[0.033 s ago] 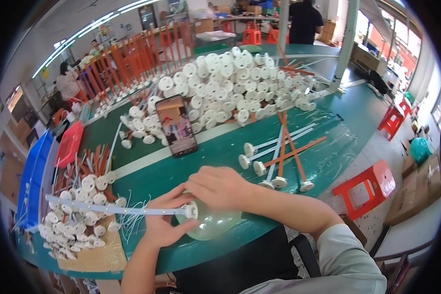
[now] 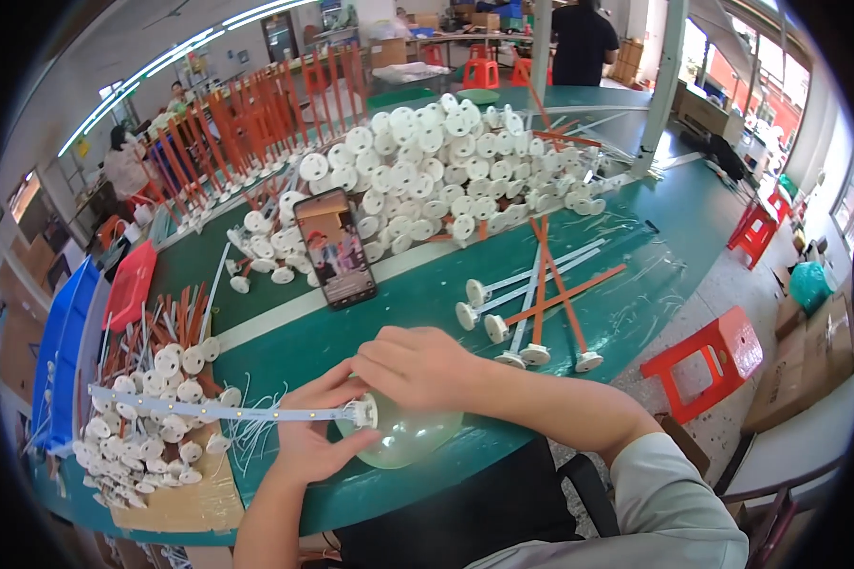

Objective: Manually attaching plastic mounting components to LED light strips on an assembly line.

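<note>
A clear rounded bulb cover (image 2: 413,431) lies on its side between my hands near the table's front edge. At its left end sits a white round base (image 2: 364,413), from which a pale LED strip (image 2: 228,412) sticks out to the left. My left hand (image 2: 311,427) is closed round the base, thumb below and fingers above. Curled over the top of the cover, my right hand (image 2: 416,365) presses its fingers near the base. Its fingertips are partly hidden. Several strips with white round ends (image 2: 534,354) lie crossed on the table to the right.
A large heap of white discs (image 2: 436,161) covers the table's far side, with a phone (image 2: 336,248) leaning before it. More disc-ended strips (image 2: 147,427) are piled on cardboard at left, beside a blue bin (image 2: 66,351). A red stool (image 2: 707,365) stands on the right.
The view has shifted slightly, so the table and heap sit a little further left. My hands keep the same hold on the bulb cover and the base.
</note>
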Demonstrator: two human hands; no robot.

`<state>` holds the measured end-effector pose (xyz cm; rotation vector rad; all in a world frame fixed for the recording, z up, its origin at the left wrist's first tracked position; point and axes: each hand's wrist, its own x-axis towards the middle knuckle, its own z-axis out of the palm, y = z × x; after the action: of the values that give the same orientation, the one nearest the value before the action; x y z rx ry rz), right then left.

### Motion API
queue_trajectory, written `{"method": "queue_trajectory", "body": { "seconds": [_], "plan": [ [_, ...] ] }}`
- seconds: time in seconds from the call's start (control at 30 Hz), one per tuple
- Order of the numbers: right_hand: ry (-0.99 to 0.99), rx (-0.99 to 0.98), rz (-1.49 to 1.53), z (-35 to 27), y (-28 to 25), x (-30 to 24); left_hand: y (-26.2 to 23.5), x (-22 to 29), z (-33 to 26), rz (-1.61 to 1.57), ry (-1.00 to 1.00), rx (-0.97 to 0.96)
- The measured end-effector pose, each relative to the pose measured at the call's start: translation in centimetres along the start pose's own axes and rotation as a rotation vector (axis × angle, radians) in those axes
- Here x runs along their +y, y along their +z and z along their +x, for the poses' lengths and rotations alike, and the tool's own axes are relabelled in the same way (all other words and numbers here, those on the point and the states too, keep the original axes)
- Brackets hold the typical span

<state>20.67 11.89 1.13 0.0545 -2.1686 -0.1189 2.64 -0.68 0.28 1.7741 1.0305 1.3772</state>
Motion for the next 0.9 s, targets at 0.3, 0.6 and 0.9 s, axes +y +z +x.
{"method": "queue_trajectory", "body": {
  "seconds": [0.3,0.6,0.9],
  "plan": [
    [-0.069,0.029,-0.125,0.1,-0.3,0.1,0.3,0.1,0.7,-0.002,0.012,0.032],
    [0.075,0.055,0.064,-0.6,0.2,0.2,0.0,-0.4,0.3,0.100,0.020,0.026],
    [0.209,0.138,0.215,-0.5,0.6,0.0,-0.3,-0.8,0.0,0.137,-0.023,0.009]
  ]
}}
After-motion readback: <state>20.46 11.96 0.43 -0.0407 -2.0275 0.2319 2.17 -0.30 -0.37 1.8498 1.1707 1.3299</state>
